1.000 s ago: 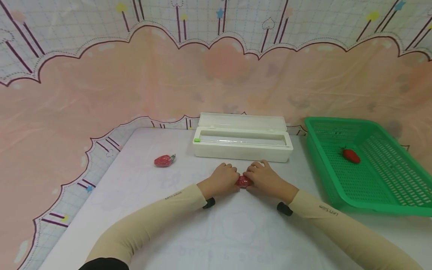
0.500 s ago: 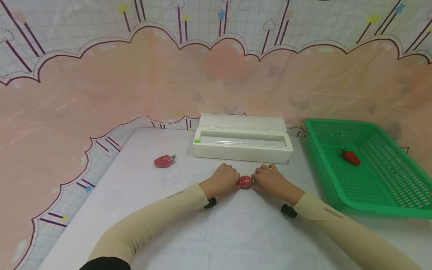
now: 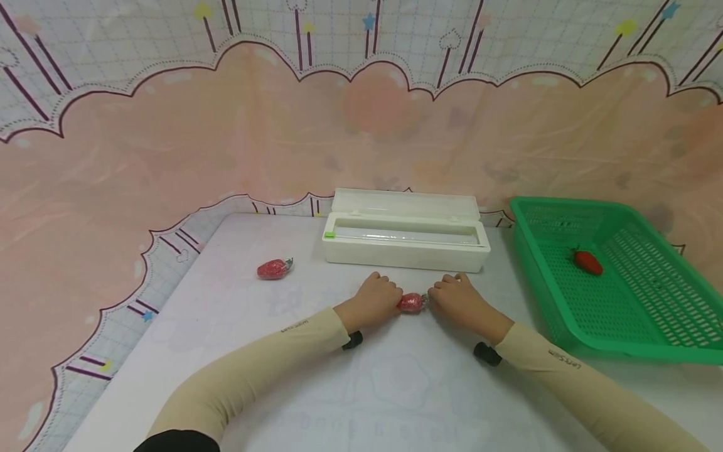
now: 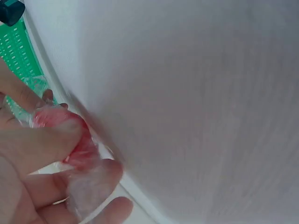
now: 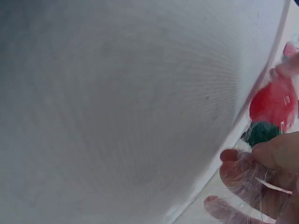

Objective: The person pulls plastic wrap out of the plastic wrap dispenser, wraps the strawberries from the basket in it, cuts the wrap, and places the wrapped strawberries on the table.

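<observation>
A red strawberry [image 3: 412, 303] in clear plastic film lies between both hands above the white table. My left hand [image 3: 374, 301] grips its tip end. In the left wrist view the thumb presses on the strawberry [image 4: 85, 148], with crumpled film over the fingers. My right hand [image 3: 462, 302] is at the green leafy end. The right wrist view shows its thumb and fingers pinching loose plastic film [image 5: 240, 182] beside the leaves [image 5: 262, 134]. A second film-wrapped strawberry [image 3: 273, 269] rests on the table at the left, apart from both hands.
A white cling film box [image 3: 407, 254] with its lid raised stands just behind the hands. At the right is a green plastic basket [image 3: 570, 336] holding one strawberry [image 3: 588, 262]. A patterned cloth [image 3: 271, 138] hangs behind the table.
My right hand has slid right, off the strawberry's body to the film at its leafy end, so more of the fruit shows. My left hand has barely moved.
</observation>
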### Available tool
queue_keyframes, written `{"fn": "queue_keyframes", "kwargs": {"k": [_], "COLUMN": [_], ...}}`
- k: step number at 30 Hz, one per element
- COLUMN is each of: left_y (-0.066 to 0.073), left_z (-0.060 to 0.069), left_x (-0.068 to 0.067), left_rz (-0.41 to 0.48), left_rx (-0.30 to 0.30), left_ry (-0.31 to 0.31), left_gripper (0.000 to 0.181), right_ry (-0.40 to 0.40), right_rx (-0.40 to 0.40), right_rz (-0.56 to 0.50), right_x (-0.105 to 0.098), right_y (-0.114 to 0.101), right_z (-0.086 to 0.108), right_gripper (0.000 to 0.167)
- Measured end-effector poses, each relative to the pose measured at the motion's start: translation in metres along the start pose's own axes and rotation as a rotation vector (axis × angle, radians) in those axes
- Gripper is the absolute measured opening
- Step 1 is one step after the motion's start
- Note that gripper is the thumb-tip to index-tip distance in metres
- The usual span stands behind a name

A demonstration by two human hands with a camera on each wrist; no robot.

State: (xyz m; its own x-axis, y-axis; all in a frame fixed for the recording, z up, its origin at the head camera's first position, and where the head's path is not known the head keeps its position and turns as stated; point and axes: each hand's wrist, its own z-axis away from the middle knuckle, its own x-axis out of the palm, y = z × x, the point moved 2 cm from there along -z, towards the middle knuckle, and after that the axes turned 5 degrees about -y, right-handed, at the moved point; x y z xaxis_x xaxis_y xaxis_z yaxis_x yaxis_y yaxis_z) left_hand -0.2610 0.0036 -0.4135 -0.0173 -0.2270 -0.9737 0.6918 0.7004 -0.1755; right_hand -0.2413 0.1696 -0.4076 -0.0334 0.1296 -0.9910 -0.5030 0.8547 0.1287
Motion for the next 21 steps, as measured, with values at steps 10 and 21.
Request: {"fn": "queue_keyframes", "kwargs": {"k": [10, 21], "left_y": [-0.003, -0.001], "left_z": [0.001, -0.002], "left_x": [-0.006, -0.002], "left_rz": [-0.05, -0.017], "left_rx": [-0.093, -0.149], "left_ry": [0.011, 0.045], "left_gripper": [0.028, 0.028], "right_ry": [0.068, 0.165], "right_rx": [0.031, -0.095], "right_rz": [0.077, -0.187], "right_x": [-0.004, -0.015], "right_y": [0.0, -0.014], "right_z": [0.01, 0.014], "right_gripper": [0.011, 0.015]}}
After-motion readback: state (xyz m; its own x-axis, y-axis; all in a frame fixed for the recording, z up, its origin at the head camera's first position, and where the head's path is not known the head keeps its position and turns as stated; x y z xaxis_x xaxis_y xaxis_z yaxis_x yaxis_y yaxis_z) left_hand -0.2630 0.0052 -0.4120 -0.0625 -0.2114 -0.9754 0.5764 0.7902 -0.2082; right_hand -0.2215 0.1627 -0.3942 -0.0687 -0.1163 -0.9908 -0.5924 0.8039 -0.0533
